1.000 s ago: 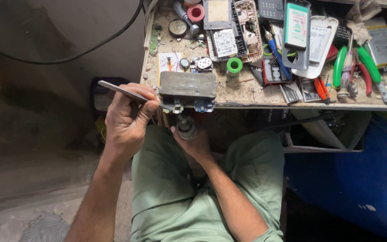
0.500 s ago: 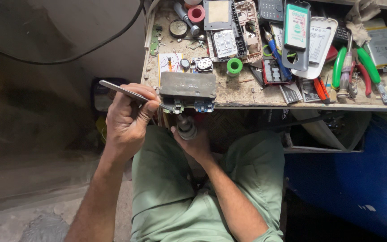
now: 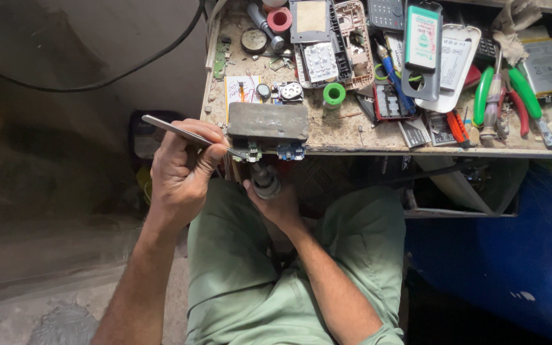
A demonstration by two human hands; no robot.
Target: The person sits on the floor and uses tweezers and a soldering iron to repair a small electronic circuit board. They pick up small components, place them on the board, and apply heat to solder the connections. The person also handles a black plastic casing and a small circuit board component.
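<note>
Behind the grey block (image 3: pixel 268 121) lie phone parts (image 3: pixel 330 38) and pliers (image 3: pixel 526 96). Your left hand (image 3: pixel 180 172) pinches tweezers (image 3: pixel 190 135) under the block; your right hand (image 3: pixel 279 203) grips a round tool (image 3: pixel 266 183).

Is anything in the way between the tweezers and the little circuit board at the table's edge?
Nothing visible is. The left hand holds the tweezers, and their tips reach the small circuit board under the flat grey block. The right hand holds a round-tipped tool just below the board, not across the tweezers' path.
</note>
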